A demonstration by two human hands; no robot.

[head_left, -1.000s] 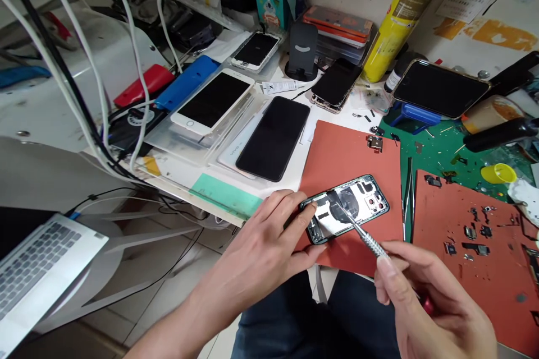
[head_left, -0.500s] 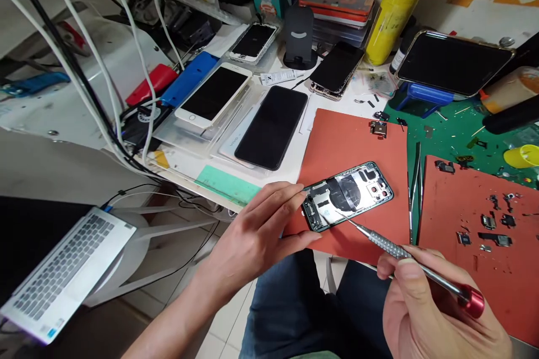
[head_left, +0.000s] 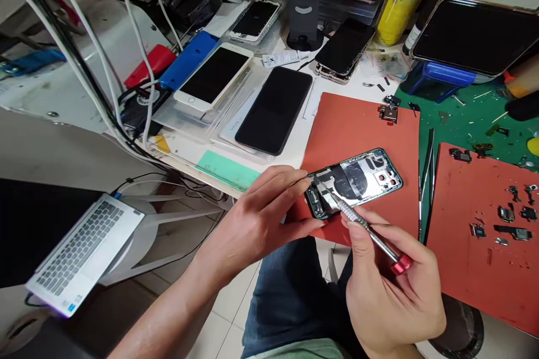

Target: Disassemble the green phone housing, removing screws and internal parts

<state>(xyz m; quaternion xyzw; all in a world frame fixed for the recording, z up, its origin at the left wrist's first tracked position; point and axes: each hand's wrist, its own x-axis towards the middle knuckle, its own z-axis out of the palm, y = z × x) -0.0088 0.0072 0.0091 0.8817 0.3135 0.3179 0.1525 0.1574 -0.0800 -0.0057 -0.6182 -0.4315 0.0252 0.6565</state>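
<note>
Phone shell (head_left: 368, 178) on red mat (head_left: 357, 123), its left end gripped between left hand's (head_left: 261, 213) thumb and fingers. Right hand (head_left: 391, 286) grasps metal tool (head_left: 376, 239), tip over shell's interior.

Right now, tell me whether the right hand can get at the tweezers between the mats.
Probably yes: nothing visible blocks the tweezers, but the right hand holds the red-capped tool and may need to free its grip first.

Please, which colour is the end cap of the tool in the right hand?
The end cap is red, seen best in the head view.
</note>
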